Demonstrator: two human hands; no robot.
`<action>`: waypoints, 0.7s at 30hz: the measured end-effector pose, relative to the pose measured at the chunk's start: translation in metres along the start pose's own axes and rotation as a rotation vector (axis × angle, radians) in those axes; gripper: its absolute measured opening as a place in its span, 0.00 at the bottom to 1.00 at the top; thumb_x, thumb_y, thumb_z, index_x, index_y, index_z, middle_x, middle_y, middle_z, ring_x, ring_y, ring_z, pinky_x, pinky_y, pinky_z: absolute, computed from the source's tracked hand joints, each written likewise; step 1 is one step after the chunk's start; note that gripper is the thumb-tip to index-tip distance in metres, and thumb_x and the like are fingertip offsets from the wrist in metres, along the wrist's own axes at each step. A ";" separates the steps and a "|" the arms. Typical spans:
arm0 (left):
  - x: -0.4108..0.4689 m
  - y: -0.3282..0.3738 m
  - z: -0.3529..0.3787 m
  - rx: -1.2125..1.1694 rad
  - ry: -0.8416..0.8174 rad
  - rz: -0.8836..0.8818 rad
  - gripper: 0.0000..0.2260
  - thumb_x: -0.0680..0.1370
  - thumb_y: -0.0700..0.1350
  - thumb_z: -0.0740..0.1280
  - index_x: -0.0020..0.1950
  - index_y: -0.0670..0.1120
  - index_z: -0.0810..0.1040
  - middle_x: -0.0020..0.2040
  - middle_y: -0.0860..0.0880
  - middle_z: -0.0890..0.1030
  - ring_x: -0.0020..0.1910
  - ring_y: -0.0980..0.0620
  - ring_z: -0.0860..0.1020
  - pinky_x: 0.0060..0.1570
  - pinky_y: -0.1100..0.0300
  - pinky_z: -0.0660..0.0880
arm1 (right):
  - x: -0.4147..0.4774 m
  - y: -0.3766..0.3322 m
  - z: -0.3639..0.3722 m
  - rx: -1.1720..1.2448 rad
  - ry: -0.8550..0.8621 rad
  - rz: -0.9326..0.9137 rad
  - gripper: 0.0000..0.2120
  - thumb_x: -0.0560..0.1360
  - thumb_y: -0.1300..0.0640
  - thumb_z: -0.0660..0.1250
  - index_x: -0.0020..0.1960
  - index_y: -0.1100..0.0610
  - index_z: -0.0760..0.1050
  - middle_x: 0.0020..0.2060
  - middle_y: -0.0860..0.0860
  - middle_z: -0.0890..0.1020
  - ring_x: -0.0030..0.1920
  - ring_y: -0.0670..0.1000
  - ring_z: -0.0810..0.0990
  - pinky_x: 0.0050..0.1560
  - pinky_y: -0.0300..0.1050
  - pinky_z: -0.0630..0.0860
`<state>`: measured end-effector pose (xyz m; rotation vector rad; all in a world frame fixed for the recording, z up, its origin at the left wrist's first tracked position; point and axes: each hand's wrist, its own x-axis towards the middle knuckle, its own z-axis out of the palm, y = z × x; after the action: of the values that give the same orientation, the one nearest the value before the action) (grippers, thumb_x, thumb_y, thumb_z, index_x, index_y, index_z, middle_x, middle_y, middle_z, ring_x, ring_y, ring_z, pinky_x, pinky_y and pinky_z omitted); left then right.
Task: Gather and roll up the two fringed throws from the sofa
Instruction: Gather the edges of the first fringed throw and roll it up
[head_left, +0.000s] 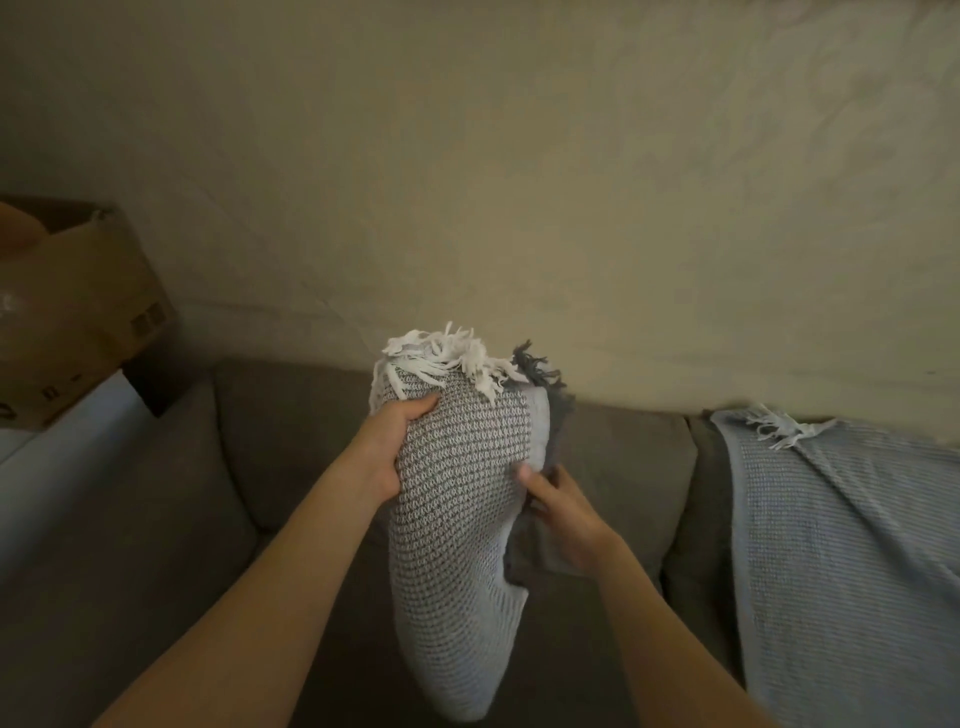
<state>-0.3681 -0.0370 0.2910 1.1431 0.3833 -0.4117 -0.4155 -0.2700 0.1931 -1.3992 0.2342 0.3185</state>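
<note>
Dim light falls on a plain wall (519, 156) behind a grey sofa (291, 431). At far left a cardboard box (88, 306) is seen beyond the sofa arm; dark printed marks show on its side, but they are too blurred to be read. In the middle, a rolled throw (457, 499) of grey-and-white weave is held upright above the seat, its white fringe (447, 358) at the top with a darker fringe just to the right. The roll's upper left side is gripped by the left hand (384, 447), fingers curled into the fabric. A dark grey edge at the roll's right side is pinched by the right hand (566, 514), thumb on top. At right, a second throw (841, 545), pale blue, is draped over the sofa back and seat, a small fringe lying at its top edge. No label or brand is legible on either throw.
</note>
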 end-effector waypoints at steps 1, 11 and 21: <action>0.000 0.003 -0.002 0.003 -0.031 -0.025 0.14 0.81 0.43 0.72 0.66 0.42 0.83 0.59 0.41 0.87 0.58 0.38 0.86 0.56 0.45 0.83 | 0.000 0.001 0.003 0.002 -0.041 0.016 0.46 0.63 0.35 0.83 0.71 0.57 0.70 0.69 0.53 0.80 0.67 0.55 0.80 0.72 0.61 0.74; 0.007 0.013 -0.019 -0.084 -0.030 0.013 0.14 0.82 0.45 0.69 0.64 0.40 0.83 0.52 0.41 0.88 0.45 0.43 0.87 0.51 0.49 0.81 | -0.011 -0.022 0.014 0.116 -0.113 0.059 0.35 0.68 0.52 0.84 0.71 0.58 0.76 0.62 0.56 0.85 0.63 0.60 0.84 0.68 0.63 0.76; 0.021 -0.015 -0.044 -0.163 0.007 0.128 0.29 0.74 0.34 0.74 0.74 0.45 0.74 0.64 0.39 0.85 0.61 0.37 0.85 0.57 0.41 0.83 | -0.017 -0.052 0.014 0.070 -0.128 0.290 0.20 0.76 0.47 0.74 0.64 0.57 0.83 0.58 0.57 0.87 0.59 0.60 0.86 0.66 0.57 0.78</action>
<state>-0.3607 -0.0037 0.2528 1.0041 0.3418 -0.2592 -0.4132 -0.2644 0.2494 -1.2707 0.3401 0.6320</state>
